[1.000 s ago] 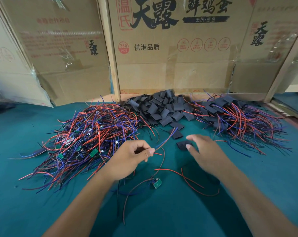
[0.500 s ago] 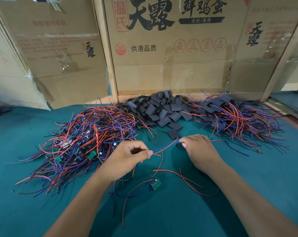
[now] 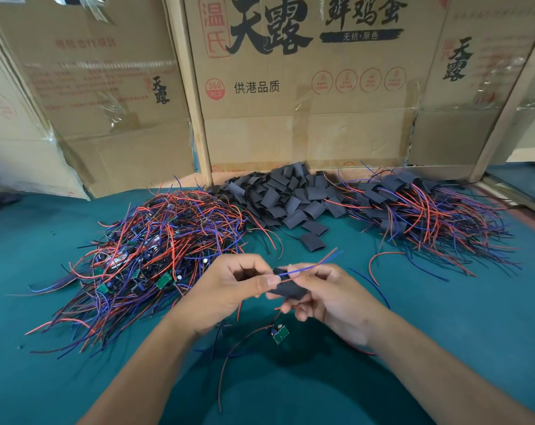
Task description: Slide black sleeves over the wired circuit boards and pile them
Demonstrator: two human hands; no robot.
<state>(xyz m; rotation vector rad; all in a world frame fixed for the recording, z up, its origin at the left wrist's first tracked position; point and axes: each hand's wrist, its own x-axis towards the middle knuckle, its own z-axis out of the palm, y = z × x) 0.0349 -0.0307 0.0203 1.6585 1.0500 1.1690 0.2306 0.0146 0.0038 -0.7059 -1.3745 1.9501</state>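
Observation:
My right hand (image 3: pixel 327 297) holds a black sleeve (image 3: pixel 287 290) above the green mat. My left hand (image 3: pixel 229 289) pinches the red and blue wires (image 3: pixel 315 262) of a circuit board, and their ends poke out past the sleeve's far end. The small green board (image 3: pixel 280 334) hangs below my hands with its dark wires trailing on the mat. A big tangle of bare wired boards (image 3: pixel 149 250) lies at the left, a heap of loose black sleeves (image 3: pixel 286 199) at the back middle, and a pile of sleeved boards (image 3: pixel 419 213) at the right.
Cardboard boxes (image 3: pixel 306 96) wall off the back of the table. A single sleeve (image 3: pixel 313 242) lies loose in front of the heap. A stray red wire (image 3: pixel 379 262) curls on the mat right of my hands. The table's edge runs along the far right.
My right hand picked a sleeve off the mat and lifted it toward my left hand. The wire ends now run through the sleeve. The board has stayed low between my arms.

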